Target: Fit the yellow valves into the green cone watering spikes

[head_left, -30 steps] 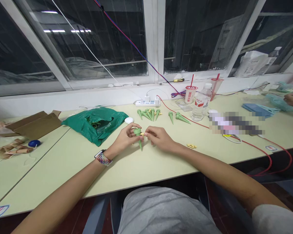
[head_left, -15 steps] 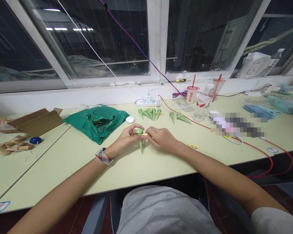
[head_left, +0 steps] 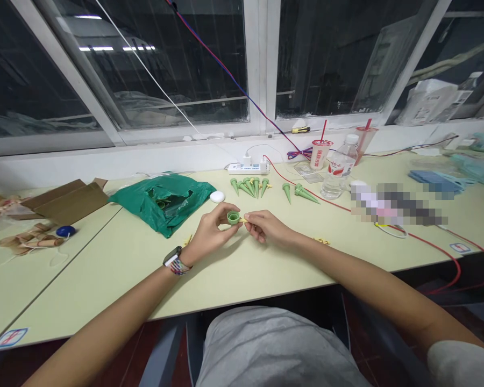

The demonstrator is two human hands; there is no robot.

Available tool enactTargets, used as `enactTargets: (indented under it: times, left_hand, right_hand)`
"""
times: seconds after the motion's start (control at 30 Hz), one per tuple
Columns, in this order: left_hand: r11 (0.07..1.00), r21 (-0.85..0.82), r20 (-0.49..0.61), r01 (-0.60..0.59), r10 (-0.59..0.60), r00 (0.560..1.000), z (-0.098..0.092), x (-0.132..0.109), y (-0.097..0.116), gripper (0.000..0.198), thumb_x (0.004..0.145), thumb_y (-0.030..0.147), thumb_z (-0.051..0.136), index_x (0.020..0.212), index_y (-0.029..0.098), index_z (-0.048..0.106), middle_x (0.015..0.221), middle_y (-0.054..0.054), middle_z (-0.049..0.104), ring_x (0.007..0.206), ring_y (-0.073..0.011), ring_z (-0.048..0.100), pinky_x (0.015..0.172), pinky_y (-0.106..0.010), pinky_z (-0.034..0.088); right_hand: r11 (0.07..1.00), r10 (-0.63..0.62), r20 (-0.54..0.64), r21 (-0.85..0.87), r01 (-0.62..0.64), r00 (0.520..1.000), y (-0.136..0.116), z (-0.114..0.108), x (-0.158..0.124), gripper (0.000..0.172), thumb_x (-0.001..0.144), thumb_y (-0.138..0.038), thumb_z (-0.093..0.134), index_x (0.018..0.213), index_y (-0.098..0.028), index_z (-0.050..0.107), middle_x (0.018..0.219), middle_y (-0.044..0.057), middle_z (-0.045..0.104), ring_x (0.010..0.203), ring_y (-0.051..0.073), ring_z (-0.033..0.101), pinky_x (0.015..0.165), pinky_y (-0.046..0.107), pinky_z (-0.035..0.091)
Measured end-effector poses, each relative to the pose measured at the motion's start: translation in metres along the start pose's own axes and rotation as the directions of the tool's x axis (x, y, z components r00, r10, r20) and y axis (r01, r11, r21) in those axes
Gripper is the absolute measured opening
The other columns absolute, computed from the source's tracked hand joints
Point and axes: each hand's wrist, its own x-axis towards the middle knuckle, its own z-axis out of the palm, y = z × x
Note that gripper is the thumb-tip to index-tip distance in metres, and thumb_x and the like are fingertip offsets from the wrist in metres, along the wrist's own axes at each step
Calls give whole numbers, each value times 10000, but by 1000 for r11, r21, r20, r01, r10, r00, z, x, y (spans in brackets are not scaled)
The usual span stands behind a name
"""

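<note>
Just above the worktop (head_left: 116, 258), the left hand (head_left: 207, 236) has its fingers closed round a green cone spike (head_left: 233, 217). Its round open mouth tips toward the camera and its long axis runs down into the palm. A small yellow clip (head_left: 243, 220) touches the spike's right side, pinched in the fingers of the right hand (head_left: 268, 228).

Pixelated patch hides table items (head_left: 399, 204); green cone (head_left: 234, 217) body hidden in left hand (head_left: 210, 234).
</note>
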Motion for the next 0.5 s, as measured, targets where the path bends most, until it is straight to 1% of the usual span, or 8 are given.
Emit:
enactTargets:
  times: [0.03, 0.07, 0.13, 0.17, 0.23, 0.3, 0.37, 0.5]
  left_hand:
    - [993, -84, 46, 81, -77, 996, -1, 2, 1, 356, 824, 357, 811, 1102, 213, 642, 847, -16, 700, 793, -182, 689, 728, -289, 542]
    - [968, -181, 109, 174, -156, 982, -2, 3, 2, 384, 814, 366, 824, 1106, 213, 628, 812, -10, 697, 781, -192, 704, 711, -290, 541]
    - [868, -360, 248, 342, -264, 932, -4, 7, 3, 408, 806, 369, 835, 1105, 208, 609, 775, -6, 697, 784, -211, 733, 712, -296, 541]
    - [814, -422, 301, 398, -288, 909, -5, 8, 4, 405, 807, 360, 837, 1101, 206, 607, 771, -7, 699, 792, -213, 740, 721, -294, 539]
    - [752, -484, 349, 447, -303, 887, -7, 9, 3, 393, 806, 335, 843, 1092, 202, 608, 768, -8, 702, 792, -200, 741, 702, -267, 518]
    - [748, -484, 365, 455, -300, 881, -8, 8, 2, 391, 810, 312, 847, 1101, 202, 609, 778, -13, 715, 794, -185, 737, 662, -234, 486]
    - [751, -479, 378, 454, -291, 879, -8, 8, 1, 398, 818, 304, 844, 1123, 202, 610, 788, -16, 725, 800, -183, 739, 676, -234, 496]
    - [738, -514, 365, 437, -274, 890, -4, 7, 1, 439, 788, 319, 867, 1125, 192, 617, 740, 5, 701, 755, -188, 738, 740, -279, 549]
  right_hand:
    - [978, -104, -50, -190, 92, 993, 0, -1, -3, 390, 1036, -504, 399, 821, -207, 533, 661, -3, 558, 549, 136, 481, 554, 265, 322]
    - [899, -225, -72, -399, 179, 972, -1, -1, -6, 371, 1053, -475, 392, 857, -200, 547, 740, 28, 614, 614, 149, 523, 585, 272, 321]
    - [637, -411, -16, -720, 274, 912, -2, -3, -10, 312, 1079, -411, 389, 951, -189, 568, 913, 76, 678, 715, 165, 562, 616, 288, 288]
    - [521, -445, 35, -803, 290, 895, -2, -3, -12, 296, 1090, -387, 377, 992, -185, 570, 968, 89, 690, 732, 169, 567, 616, 297, 269]
    - [413, -446, 96, -860, 300, 890, -1, -3, -13, 300, 1112, -355, 330, 1041, -183, 565, 1001, 92, 703, 726, 169, 569, 610, 307, 244]
    - [422, -432, 100, -856, 299, 896, -1, -2, -12, 287, 1118, -345, 324, 1044, -190, 555, 989, 79, 711, 723, 168, 573, 612, 305, 241]
    - [477, -419, 74, -830, 289, 905, 1, 0, -11, 244, 1106, -335, 358, 1021, -198, 541, 960, 67, 715, 728, 171, 576, 621, 298, 248]
    - [693, -363, -21, -674, 255, 931, 4, 6, -8, 187, 1067, -313, 407, 924, -220, 484, 846, 17, 686, 689, 160, 544, 632, 278, 279]
